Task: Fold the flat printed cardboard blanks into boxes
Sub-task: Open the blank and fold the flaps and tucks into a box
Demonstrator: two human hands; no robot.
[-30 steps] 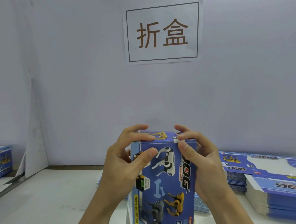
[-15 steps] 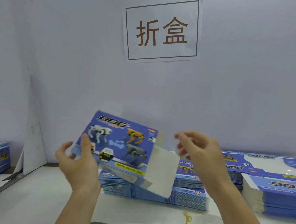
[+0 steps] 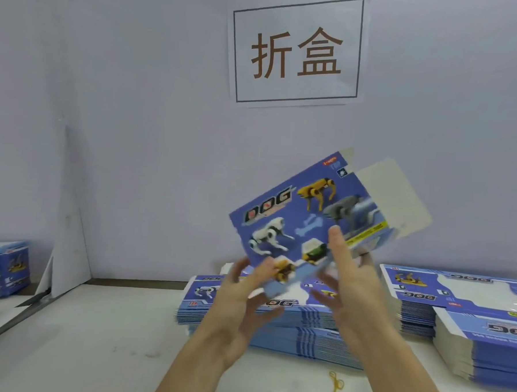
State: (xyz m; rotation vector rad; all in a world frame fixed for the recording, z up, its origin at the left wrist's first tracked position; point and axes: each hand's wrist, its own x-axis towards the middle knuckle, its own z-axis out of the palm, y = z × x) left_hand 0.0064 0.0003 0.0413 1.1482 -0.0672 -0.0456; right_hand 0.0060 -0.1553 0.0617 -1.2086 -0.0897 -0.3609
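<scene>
I am working over the white surface (image 3: 88, 336), and nearest me, just this side of the middle stack of blanks (image 3: 298, 326), a small yellow rubber band (image 3: 336, 382) is lying loose. I judge it bound a bundle of blanks. Above that stack I am holding 1 half-formed box (image 3: 304, 219) in the air, tilted, its printed dog face toward me and its plain flap (image 3: 392, 197) standing open at the upper right, so that I can reach the unclosed end. My left hand (image 3: 242, 312) is steadying the lower edge, fingers spread and only lightly curled; whether it is pinching the card I cannot tell through the blur. My right hand (image 3: 348, 287) is lying against the front with fingers straight, thumb on the printed face, bracing it for turning. To the right of the middle stack, more blanks (image 3: 466, 320) are waiting, piled flat within easy reach. Far left of it, finished boxes (image 3: 5, 269) are standing against the wall. Behind it all, a paper sign (image 3: 297, 51) is hanging.
</scene>
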